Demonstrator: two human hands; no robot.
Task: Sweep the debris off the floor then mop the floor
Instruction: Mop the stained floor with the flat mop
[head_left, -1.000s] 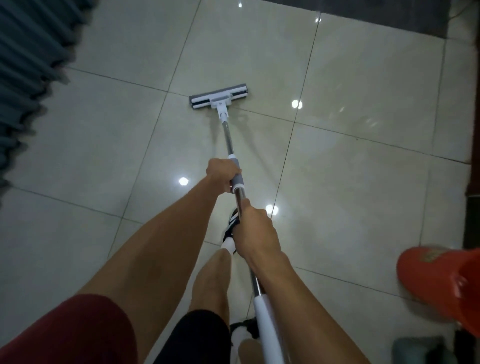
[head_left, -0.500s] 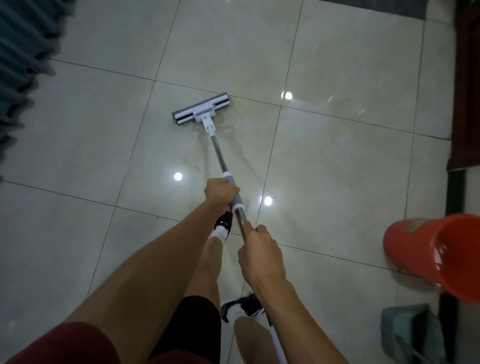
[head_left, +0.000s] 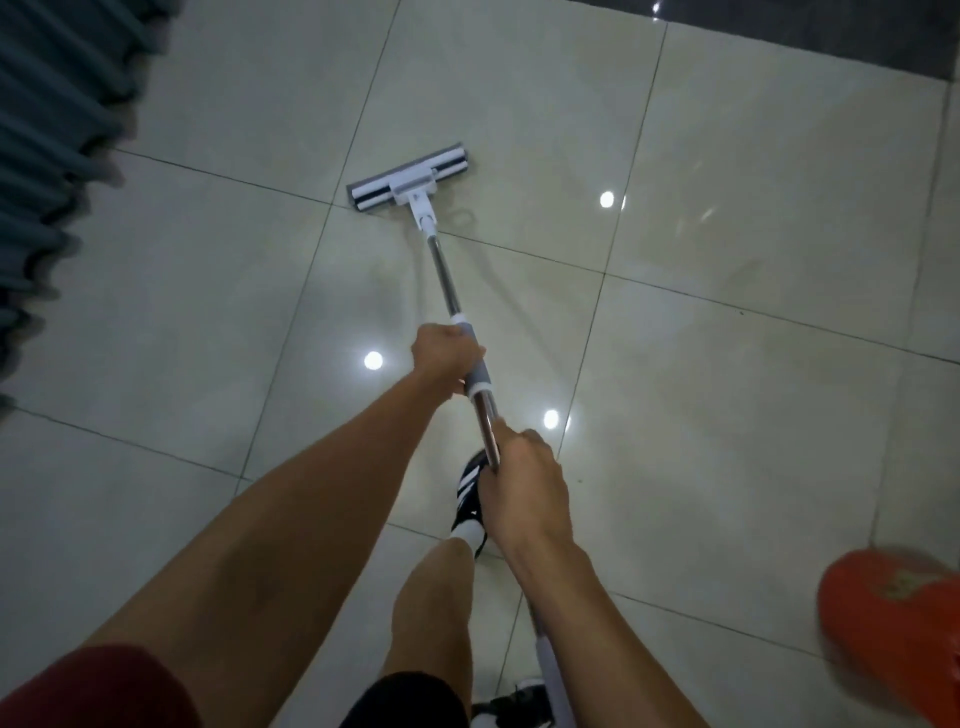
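Both hands are wrapped around the mop handle (head_left: 447, 291): right hand (head_left: 524, 488) nearer the body on bare metal, left hand (head_left: 447, 358) further down, beside the grey sleeve. Split grip is judged to give leverage, rear hand steering, front hand pressing. Orange bucket (head_left: 893, 623) is kept right of the right hand, probably for rinsing. Ahead of the left hand, the flat mop head (head_left: 410, 179) is laid on the tiled floor (head_left: 727, 260), across a grout line. Mopping phase is assumed.

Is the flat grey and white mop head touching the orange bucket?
Apart. The head view shows the mop head up the floor, with bare tiles between it and the bucket at lower right.
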